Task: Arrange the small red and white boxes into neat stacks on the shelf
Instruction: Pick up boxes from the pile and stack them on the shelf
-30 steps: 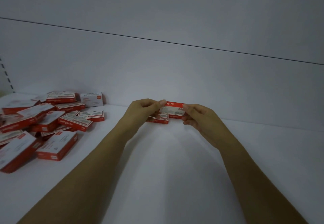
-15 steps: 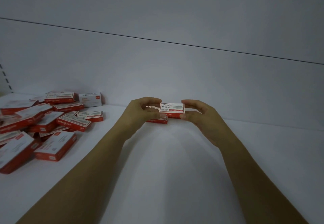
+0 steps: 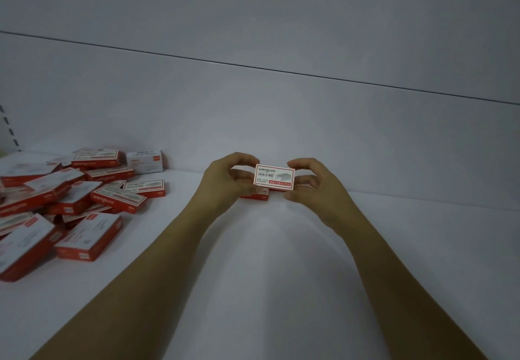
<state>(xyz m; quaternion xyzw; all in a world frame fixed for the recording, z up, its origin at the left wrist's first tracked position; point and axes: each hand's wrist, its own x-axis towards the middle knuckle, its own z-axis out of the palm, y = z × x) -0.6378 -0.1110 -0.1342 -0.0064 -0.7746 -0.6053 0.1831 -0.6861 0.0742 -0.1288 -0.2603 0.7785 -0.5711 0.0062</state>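
My left hand and right hand pinch one box by its ends, label up, just above what looks like a lower box on the shelf. Stacking is barely begun; next I must square it and lower it. The pile lies at left.

So the held box got turned over. A second ago its red side faced the camera, then the white label face came round on top, and it ended up tipped toward the viewer with the print easy to read. The left hand went from thumb on top to pinching the left end, and the right hand arched wider round the right end.
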